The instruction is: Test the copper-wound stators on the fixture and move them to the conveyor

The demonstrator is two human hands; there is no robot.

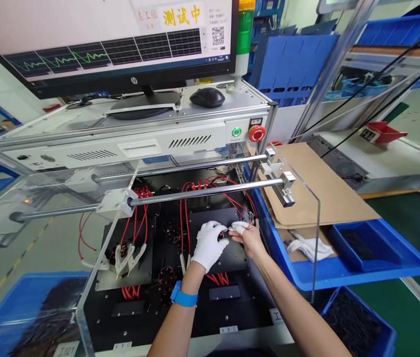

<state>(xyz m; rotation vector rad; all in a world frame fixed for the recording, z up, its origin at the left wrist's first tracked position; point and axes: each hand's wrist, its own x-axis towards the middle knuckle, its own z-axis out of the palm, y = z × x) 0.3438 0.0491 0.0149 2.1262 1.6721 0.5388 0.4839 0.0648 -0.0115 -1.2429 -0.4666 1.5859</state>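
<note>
My left hand (210,246), in a white glove with a blue wristband below it, is closed around a small copper-wound stator (220,237) over the right dark plate (228,260). Its fingers hide much of the stator. Close beside it, my right hand (246,238) has white coverings on its fingertips and is pinched at the stator's right side. What lies between those fingertips is too small to make out. Red test leads (245,198) run down behind the right hand. Two pale clips (185,264) hang on leads left of my left hand.
Several wound stators (166,276) lie between the plates. White clips (124,263) grip a stator (114,253) at the left station, behind a clear guard (94,287). Metal rods (210,191) cross above my hands. A blue tray (306,280) with a glove (312,246) stands right.
</note>
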